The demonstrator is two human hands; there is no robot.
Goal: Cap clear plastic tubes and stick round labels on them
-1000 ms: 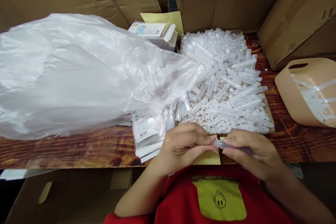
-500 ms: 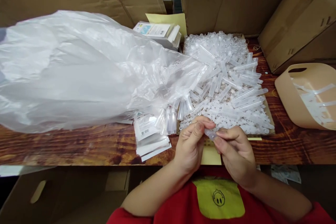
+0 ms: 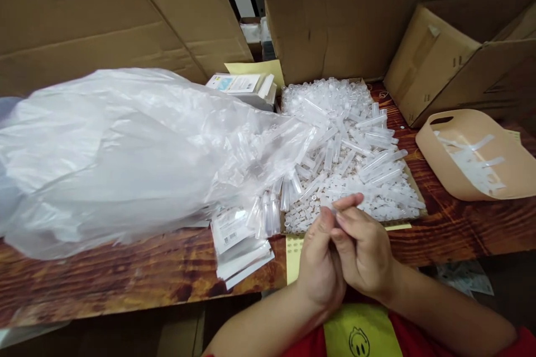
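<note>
Both hands have closed together since the earlier frames and now sit lower centre of the frame, pressed side by side; the view has also tilted, so the table edge runs lower and more of the boxes behind shows.

At the left, a large clear plastic bag (image 3: 117, 156) lies crumpled across the wooden table (image 3: 104, 273), its mouth opening toward the centre. Below its mouth, a stack of flat sealed packets (image 3: 238, 245) rests at the table's front edge. A second stack of packets (image 3: 245, 86) sits at upper centre, on a yellow sheet, against the cardboard boxes (image 3: 104, 17).

Centre frame, a shallow tray holds a heap of clear plastic tubes (image 3: 347, 150); several tubes spill out of the bag mouth at its left side.

The left hand (image 3: 320, 259) is curled, fingers bent upward, with thumb and forefinger pinched on a small clear tube (image 3: 333, 211). The right hand (image 3: 364, 248) is likewise curled, touching the left, with its fingertips closed on the same tube. The tube is held just above the near edge of the heap; its detail is too small to make out.

At the right, a tan plastic basket (image 3: 464, 184) lies tipped on the table, with white strips inside. An open cardboard box (image 3: 435, 61) stands behind it at upper right.
</note>
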